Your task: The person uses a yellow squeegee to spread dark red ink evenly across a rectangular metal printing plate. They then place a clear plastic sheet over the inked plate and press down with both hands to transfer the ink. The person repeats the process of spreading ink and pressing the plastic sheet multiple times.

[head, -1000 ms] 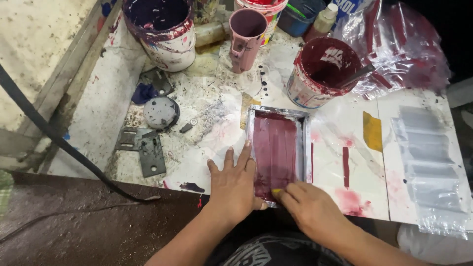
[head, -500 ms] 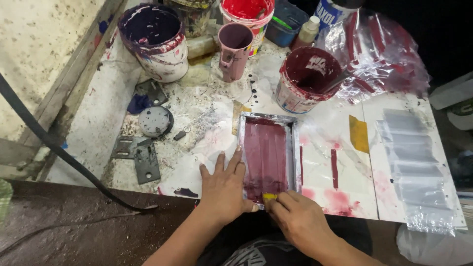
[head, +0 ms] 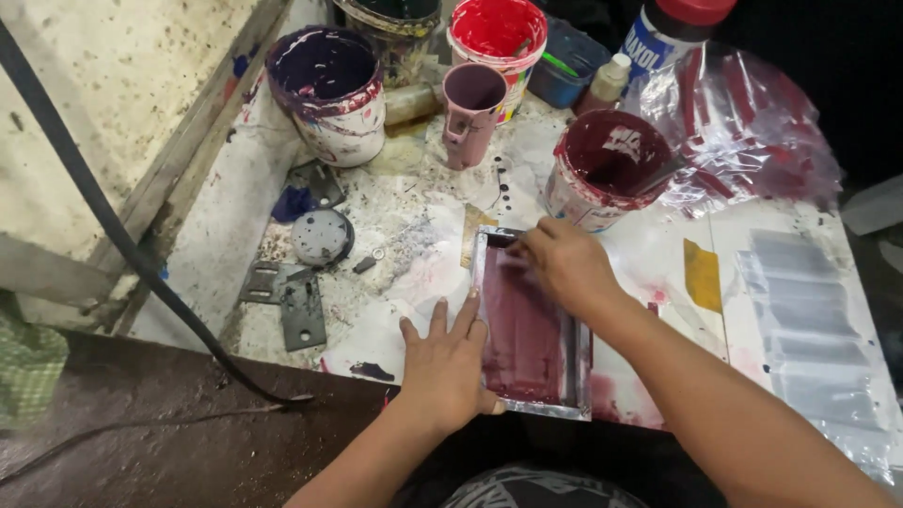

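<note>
A small metal-rimmed screen frame (head: pixel 576 362) with a maroon-inked mesh (head: pixel 527 339) lies on the stained paper at the near edge of the bench. My left hand (head: pixel 447 367) lies flat beside the frame's left side, fingers spread and thumb on its near rim. My right hand (head: pixel 564 263) sits on the frame's far end with its fingers curled down onto the mesh. They cover a small yellow scraper that showed under them earlier. Just beyond this hand stands a bucket of maroon ink (head: pixel 607 169).
A dark purple bucket (head: pixel 329 89), a red bucket (head: pixel 497 33), a pink mug (head: pixel 470 108) and bottles (head: pixel 673 33) crowd the back. Clear plastic bags (head: pixel 809 320) and a yellow patch (head: pixel 703 275) lie right. Metal plates (head: pixel 301 310), a grey disc (head: pixel 322 237) and a black cable (head: pixel 113 226) lie left.
My right hand has slid from the near end of the frame to its far end across the mesh. The left hand has stayed by the frame's left side.
</note>
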